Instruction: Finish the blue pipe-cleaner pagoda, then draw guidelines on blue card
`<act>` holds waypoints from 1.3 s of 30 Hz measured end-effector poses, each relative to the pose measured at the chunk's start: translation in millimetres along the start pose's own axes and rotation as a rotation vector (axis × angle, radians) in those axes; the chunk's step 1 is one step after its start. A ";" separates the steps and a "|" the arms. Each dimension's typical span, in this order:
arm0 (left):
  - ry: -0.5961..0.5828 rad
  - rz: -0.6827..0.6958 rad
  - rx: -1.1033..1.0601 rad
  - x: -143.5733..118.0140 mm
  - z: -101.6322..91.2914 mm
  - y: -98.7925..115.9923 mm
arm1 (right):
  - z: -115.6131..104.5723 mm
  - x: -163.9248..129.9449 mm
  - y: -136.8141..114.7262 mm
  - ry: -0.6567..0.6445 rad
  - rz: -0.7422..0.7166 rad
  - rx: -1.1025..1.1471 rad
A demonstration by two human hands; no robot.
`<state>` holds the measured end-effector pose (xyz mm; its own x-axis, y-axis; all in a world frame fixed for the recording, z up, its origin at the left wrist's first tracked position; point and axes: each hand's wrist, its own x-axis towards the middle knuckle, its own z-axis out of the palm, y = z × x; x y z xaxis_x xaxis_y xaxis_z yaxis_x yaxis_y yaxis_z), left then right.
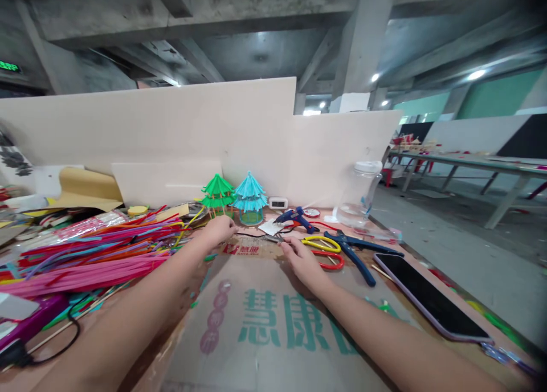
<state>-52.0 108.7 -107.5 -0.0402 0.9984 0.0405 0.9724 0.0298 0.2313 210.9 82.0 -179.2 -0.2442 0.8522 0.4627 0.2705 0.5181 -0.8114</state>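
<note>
In the head view, my left hand has its fingers curled just in front of the green model; I cannot tell if they hold something. My right hand is narrow, near the scissors; its grip I also cannot tell. I should move slowly, fingers away from the glue gun, without knocking the model.

Bare L forearm & R forearm reach fwd, angled in twd each other. L hand is a bit farther fwd, fingers curled; R hand has fingers bent, pointing fwd-L. Hands apart; fingertip detail too small to tell.
</note>
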 end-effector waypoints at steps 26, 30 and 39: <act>-0.138 -0.102 -0.049 -120.5 -21.3 -77.0 | -3.5 -8.1 1.7 -0.226 -0.155 -0.691; -0.294 -0.040 -0.197 -123.7 0.1 -48.8 | -7.5 -6.0 2.5 -0.234 -0.209 -0.782; -0.383 0.097 -0.552 -122.7 -5.6 -37.0 | -19.5 0.2 9.7 -0.194 -0.243 -0.913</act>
<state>-84.4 -15.2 -115.6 0.2240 0.9452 -0.2373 0.7034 0.0117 0.7107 231.6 88.7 -180.1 -0.5168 0.7297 0.4478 0.7922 0.6059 -0.0730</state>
